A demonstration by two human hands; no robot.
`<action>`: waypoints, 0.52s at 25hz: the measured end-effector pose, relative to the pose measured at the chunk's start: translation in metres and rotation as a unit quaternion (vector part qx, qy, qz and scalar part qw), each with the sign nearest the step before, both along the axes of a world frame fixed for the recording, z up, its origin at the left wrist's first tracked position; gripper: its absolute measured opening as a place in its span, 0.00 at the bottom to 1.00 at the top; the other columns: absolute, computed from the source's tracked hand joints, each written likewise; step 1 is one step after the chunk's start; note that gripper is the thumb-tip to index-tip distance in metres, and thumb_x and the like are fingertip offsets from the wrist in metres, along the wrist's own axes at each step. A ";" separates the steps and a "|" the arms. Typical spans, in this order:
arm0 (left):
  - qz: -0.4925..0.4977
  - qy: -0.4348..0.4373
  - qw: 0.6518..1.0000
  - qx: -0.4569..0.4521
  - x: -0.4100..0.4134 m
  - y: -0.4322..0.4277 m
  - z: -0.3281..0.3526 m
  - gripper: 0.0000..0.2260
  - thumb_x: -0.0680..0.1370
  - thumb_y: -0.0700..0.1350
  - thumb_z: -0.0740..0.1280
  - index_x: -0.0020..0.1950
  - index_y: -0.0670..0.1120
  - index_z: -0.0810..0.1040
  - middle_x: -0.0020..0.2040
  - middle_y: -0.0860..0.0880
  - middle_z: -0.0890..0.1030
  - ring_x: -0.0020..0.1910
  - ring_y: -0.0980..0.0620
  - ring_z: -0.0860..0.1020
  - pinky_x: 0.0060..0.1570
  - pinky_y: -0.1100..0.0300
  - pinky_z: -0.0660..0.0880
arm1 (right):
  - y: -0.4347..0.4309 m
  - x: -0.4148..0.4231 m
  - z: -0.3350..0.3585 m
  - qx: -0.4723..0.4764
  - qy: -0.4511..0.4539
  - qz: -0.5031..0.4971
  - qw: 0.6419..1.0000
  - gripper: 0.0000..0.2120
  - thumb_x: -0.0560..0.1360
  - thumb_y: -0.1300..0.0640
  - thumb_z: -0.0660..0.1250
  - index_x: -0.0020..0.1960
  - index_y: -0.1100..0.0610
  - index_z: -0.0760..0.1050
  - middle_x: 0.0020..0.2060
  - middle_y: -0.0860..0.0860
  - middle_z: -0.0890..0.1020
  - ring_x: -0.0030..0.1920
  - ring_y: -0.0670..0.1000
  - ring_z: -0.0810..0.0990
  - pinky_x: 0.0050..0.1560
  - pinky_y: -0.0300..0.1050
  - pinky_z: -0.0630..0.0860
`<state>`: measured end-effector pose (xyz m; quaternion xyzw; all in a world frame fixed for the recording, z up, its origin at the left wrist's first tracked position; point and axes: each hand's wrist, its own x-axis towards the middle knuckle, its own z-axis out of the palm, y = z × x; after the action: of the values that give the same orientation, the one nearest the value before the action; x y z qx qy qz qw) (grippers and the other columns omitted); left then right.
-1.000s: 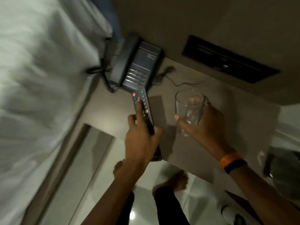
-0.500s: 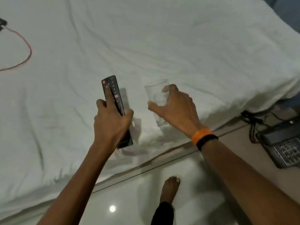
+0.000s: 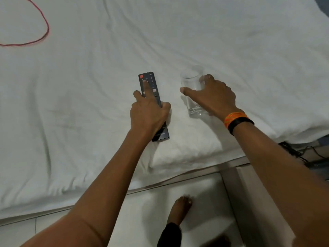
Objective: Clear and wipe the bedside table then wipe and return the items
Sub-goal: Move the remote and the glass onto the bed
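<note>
My left hand grips a black remote control, which lies flat on the white bed sheet with its red button end pointing away from me. My right hand, with an orange and black band on the wrist, is wrapped around a clear drinking glass that stands upright on the sheet just right of the remote. The bedside table is almost out of view at the right edge.
A red cable loops across the sheet at the top left. Black cords lie at the right edge by the bed corner. Below the bed edge is pale tiled floor with my bare foot.
I have turned from the bedside table with the phone to the bed. Both hands carried the remote and the glass over and lowered them onto the sheet.
</note>
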<state>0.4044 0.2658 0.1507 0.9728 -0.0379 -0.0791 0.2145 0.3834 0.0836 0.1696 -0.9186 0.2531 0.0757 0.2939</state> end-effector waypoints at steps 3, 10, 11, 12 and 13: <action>-0.001 -0.001 0.997 0.071 -0.006 0.012 0.014 0.37 0.79 0.61 0.61 0.83 0.52 0.49 0.62 0.42 0.70 0.48 0.36 0.78 0.45 0.52 0.66 | -0.011 -0.030 0.009 0.016 -0.037 -0.035 0.999 0.42 0.71 0.23 0.61 0.76 0.49 0.66 0.68 0.51 0.77 0.65 0.54 0.78 0.64 0.54 0.73; -0.156 -0.126 0.978 -0.058 -0.126 -0.066 0.039 0.31 0.77 0.59 0.63 0.78 0.50 0.67 0.64 0.42 0.73 0.47 0.41 0.81 0.37 0.51 0.76 | -0.092 -0.239 -0.024 0.002 -0.227 -0.359 0.905 0.21 0.76 0.39 0.64 0.63 0.49 0.78 0.55 0.46 0.74 0.45 0.40 0.77 0.52 0.35 0.76; -0.236 -0.116 0.961 -0.086 -0.151 -0.092 0.028 0.31 0.76 0.58 0.63 0.77 0.48 0.69 0.62 0.43 0.74 0.49 0.43 0.81 0.37 0.52 0.77 | -0.112 -0.271 -0.041 -0.006 -0.201 -0.412 0.889 0.22 0.76 0.40 0.65 0.64 0.50 0.77 0.57 0.47 0.73 0.48 0.43 0.78 0.56 0.45 0.79; -0.319 -0.096 0.937 -0.102 -0.176 -0.124 0.013 0.31 0.76 0.57 0.63 0.77 0.47 0.69 0.62 0.43 0.74 0.52 0.44 0.80 0.40 0.54 0.78 | -0.134 -0.302 -0.058 -0.006 -0.179 -0.464 0.868 0.22 0.77 0.42 0.67 0.67 0.52 0.75 0.60 0.49 0.73 0.52 0.49 0.80 0.58 0.55 0.81; -0.392 -0.066 0.911 -0.108 -0.199 -0.159 -0.005 0.31 0.77 0.58 0.62 0.78 0.46 0.69 0.64 0.43 0.74 0.56 0.44 0.78 0.44 0.53 0.78 | -0.157 -0.333 -0.075 0.009 -0.157 -0.515 0.843 0.24 0.78 0.44 0.70 0.70 0.53 0.73 0.64 0.53 0.72 0.56 0.54 0.81 0.59 0.60 0.81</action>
<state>0.2054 0.1068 0.1456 0.8533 -0.4389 -0.0883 0.2673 0.0508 -0.0733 0.0941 -0.6534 0.6393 -0.2296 0.3342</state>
